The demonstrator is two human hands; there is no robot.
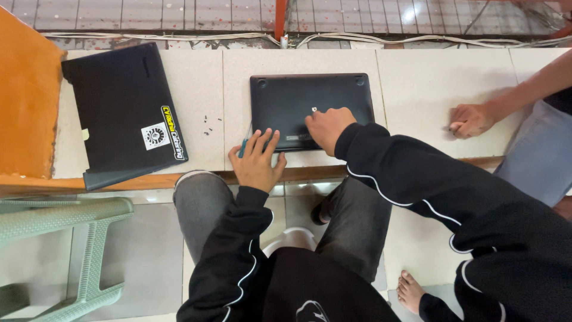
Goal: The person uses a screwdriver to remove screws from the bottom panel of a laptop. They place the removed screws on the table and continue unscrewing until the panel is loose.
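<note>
Upturned black laptop (298, 101) — left hand (257, 160) flat, fingers spread, on its corner — right hand (326, 127) pinching a small white tool (314, 110).

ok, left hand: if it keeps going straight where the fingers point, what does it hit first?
The left hand points away from the body, toward the upside-down black laptop. Its near edge comes first; the fingertips look almost at it already, though depth is unclear.

Two dark laptops (311, 107) (124, 113), three hands (257, 160) (326, 128) (471, 119), one green plastic chair (65, 250), several tiny screws (210, 126).
</note>
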